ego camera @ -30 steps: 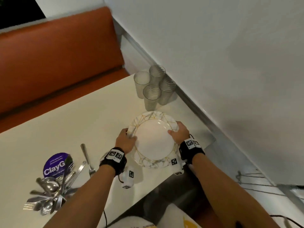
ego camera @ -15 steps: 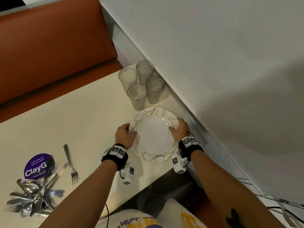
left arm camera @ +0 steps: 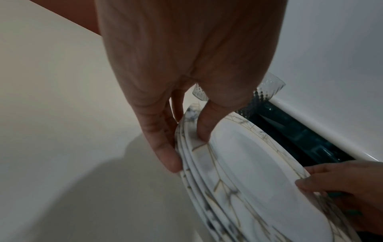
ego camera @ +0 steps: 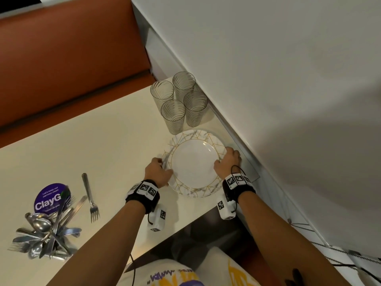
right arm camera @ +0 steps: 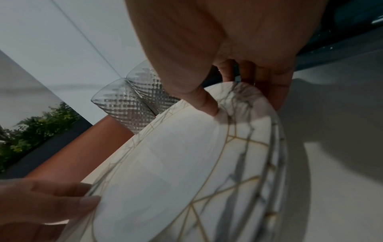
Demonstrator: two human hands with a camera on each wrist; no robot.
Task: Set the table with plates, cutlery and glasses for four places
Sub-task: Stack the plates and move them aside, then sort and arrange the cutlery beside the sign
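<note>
Four ribbed glasses (ego camera: 179,100) stand in a tight cluster at the far right of the table (ego camera: 82,145), against the wall. Just near of them sits a stack of plates (ego camera: 194,163), white with marbled, gold-lined rims; the left wrist view shows at least three rims, the exact count unclear. One fork (ego camera: 90,196) lies alone on the table to the left. Farther left, a bundle of cutlery (ego camera: 44,234) stands beside a purple round sign (ego camera: 50,198); its pieces are too tangled to count.

The left hand (ego camera: 157,172) pinches the stack's left rim, thumb on top, fingers at the edge. The right hand (ego camera: 227,162) pinches the right rim likewise. The stack lies between the hands.
</note>
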